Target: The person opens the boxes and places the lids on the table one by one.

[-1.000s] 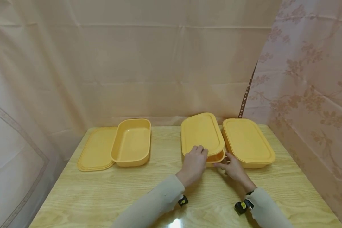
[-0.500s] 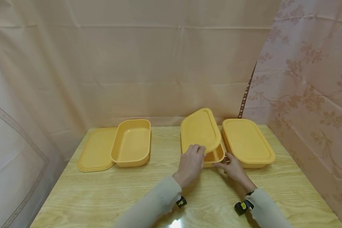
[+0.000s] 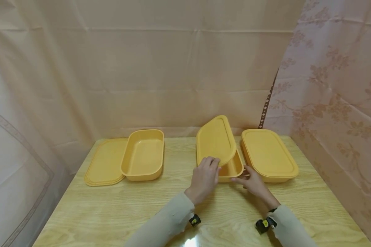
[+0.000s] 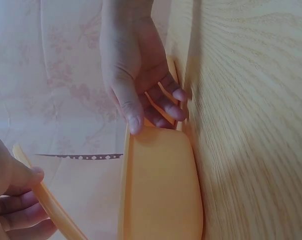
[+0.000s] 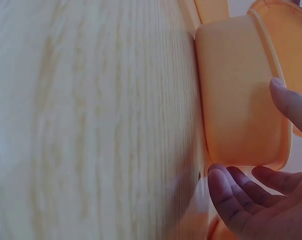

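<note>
While my left hand (image 3: 204, 176) pinches the near edge of a yellow plastic lid (image 3: 216, 140), thumb on one face and fingers curled over the other, the lid sits tilted over the middle food container (image 3: 225, 179), right side lifted, left side down along the box's left. You can see into the box through the gap on the right. My right hand (image 3: 253, 181) has that same box by its near right corner: thumb on the front rim, the other fingers bent round beside the side wall, so yeah, it's gripping the corner. The box is flat on the wood-grain counter (image 3: 179, 199), toward the back. Just right of it is a matching lidded container (image 3: 270, 152), lid looking level on top. Well off to the left is an uncovered container (image 3: 145, 154), and a flat spare lid (image 3: 103, 163) lies left of that, its right edge hidden behind the box from the head view. I've got pale long sleeves (image 3: 167, 219) on, with a small black gadget (image 3: 194, 220) at each wrist. Behind everything hangs a plain beige curtain (image 3: 142, 68), with a pink floral curtain (image 3: 340, 85) on the right.
</note>
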`<state>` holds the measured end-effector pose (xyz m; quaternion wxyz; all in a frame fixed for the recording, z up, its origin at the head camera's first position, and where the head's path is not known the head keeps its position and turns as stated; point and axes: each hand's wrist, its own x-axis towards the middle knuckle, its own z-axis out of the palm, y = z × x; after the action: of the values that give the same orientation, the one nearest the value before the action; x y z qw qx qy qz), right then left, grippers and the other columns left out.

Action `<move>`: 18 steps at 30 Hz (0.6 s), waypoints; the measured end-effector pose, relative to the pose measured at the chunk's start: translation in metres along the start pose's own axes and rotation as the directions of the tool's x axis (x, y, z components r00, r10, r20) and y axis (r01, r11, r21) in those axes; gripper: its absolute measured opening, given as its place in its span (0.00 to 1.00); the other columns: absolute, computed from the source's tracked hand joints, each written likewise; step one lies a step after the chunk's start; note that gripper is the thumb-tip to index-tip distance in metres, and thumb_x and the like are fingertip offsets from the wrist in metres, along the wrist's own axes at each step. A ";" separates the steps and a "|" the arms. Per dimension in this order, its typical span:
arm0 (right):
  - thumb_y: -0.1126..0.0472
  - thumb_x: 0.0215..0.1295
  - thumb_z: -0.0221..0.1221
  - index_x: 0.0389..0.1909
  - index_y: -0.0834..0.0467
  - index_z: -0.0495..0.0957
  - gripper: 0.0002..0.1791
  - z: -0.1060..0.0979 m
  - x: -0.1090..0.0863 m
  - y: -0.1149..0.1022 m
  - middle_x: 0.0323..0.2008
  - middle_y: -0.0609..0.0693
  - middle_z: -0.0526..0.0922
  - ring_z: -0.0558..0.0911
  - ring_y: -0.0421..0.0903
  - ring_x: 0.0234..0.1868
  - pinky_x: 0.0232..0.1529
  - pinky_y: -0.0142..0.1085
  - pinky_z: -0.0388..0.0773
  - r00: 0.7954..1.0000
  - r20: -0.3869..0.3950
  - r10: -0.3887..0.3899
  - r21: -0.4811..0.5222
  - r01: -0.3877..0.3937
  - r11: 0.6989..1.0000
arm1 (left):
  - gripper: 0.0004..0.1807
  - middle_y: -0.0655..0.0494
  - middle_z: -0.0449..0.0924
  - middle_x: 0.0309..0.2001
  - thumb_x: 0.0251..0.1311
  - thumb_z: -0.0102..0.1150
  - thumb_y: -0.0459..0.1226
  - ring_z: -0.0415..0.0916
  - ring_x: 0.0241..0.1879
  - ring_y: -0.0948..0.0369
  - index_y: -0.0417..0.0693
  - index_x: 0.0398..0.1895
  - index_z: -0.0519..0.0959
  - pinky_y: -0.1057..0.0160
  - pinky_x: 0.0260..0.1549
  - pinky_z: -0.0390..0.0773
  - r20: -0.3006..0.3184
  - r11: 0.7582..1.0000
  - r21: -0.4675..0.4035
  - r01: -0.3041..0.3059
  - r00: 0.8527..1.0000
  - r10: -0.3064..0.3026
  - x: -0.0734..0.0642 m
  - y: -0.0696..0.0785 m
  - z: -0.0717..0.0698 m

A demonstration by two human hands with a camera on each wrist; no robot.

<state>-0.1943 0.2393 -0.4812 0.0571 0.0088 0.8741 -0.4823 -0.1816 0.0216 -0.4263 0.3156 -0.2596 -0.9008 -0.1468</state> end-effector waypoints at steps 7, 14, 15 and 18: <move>0.53 0.59 0.68 0.67 0.68 0.62 0.41 -0.001 -0.001 0.000 0.51 0.66 0.76 0.81 0.49 0.42 0.32 0.34 0.81 1.000 0.011 -0.014 0.019 0.014 1.000 | 0.11 0.55 0.82 0.39 0.62 0.63 0.40 0.81 0.39 0.61 0.47 0.45 0.82 0.66 0.29 0.83 -0.004 0.997 -0.066 0.035 0.999 -0.035 -0.002 -0.004 -0.001; 0.51 0.64 0.64 0.68 0.70 0.59 0.41 -0.001 -0.003 -0.002 0.52 0.66 0.75 0.80 0.47 0.41 0.34 0.35 0.81 1.000 0.021 0.003 0.044 -0.004 0.999 | 0.11 0.55 0.81 0.39 0.61 0.64 0.38 0.81 0.37 0.61 0.46 0.45 0.81 0.66 0.29 0.82 -0.037 0.993 -0.106 0.044 0.998 -0.048 -0.005 -0.007 -0.001; 0.51 0.65 0.63 0.69 0.70 0.58 0.41 -0.001 -0.004 -0.003 0.52 0.66 0.75 0.80 0.47 0.42 0.34 0.35 0.81 1.000 0.020 0.005 0.046 -0.006 0.999 | 0.11 0.55 0.81 0.39 0.61 0.64 0.37 0.80 0.37 0.61 0.46 0.45 0.81 0.66 0.29 0.82 -0.040 0.993 -0.113 0.044 0.998 -0.048 -0.005 -0.008 -0.001; 0.50 0.66 0.61 0.69 0.70 0.57 0.41 -0.001 -0.005 -0.003 0.53 0.67 0.74 0.80 0.48 0.43 0.35 0.35 0.81 1.000 0.014 0.014 0.044 -0.014 0.999 | 0.11 0.55 0.81 0.38 0.60 0.65 0.36 0.80 0.36 0.61 0.46 0.45 0.81 0.66 0.30 0.82 -0.055 0.991 -0.131 0.039 0.997 -0.046 -0.007 -0.009 -0.001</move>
<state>-0.1901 0.2385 -0.4774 0.0664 0.0129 0.8627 -0.5011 -0.1816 0.0110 -0.4306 0.3211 -0.2559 -0.8851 -0.2191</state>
